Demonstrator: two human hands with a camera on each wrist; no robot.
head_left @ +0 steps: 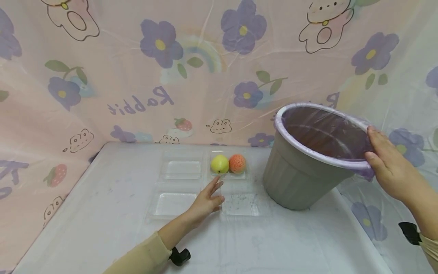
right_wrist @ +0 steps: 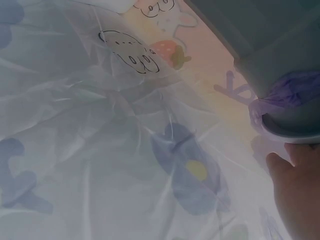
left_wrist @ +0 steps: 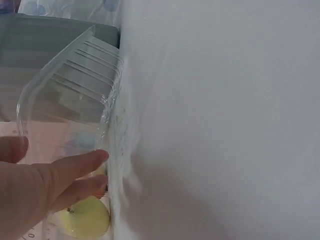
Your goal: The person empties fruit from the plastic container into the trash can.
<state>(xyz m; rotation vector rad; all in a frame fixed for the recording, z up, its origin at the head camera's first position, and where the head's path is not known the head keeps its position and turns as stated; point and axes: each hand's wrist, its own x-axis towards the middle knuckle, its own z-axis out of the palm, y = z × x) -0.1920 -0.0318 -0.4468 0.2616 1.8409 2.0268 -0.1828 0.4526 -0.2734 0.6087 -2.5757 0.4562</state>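
My left hand (head_left: 205,201) hovers between the two front clear plastic trays, its fingers loosely extended and nothing gripped. Seen from the left wrist, the left hand (left_wrist: 40,182) is beside a clear tray (left_wrist: 75,85); whether it touches the tray I cannot tell. A yellow-green apple (head_left: 219,164) and an orange-red round fruit (head_left: 237,163) sit side by side in the back right tray (head_left: 248,175). On the right, my right hand (head_left: 393,167) grips the rim of a grey trash bin (head_left: 301,179), which leans to the right. A thin purple bag (head_left: 366,174) lines the bin.
Two more clear trays, back left (head_left: 181,169) and front left (head_left: 174,203), stand on the white-covered table (head_left: 102,217). The front right tray (head_left: 241,205) lies near the bin's base. A patterned curtain (head_left: 205,80) hangs behind and along the sides.
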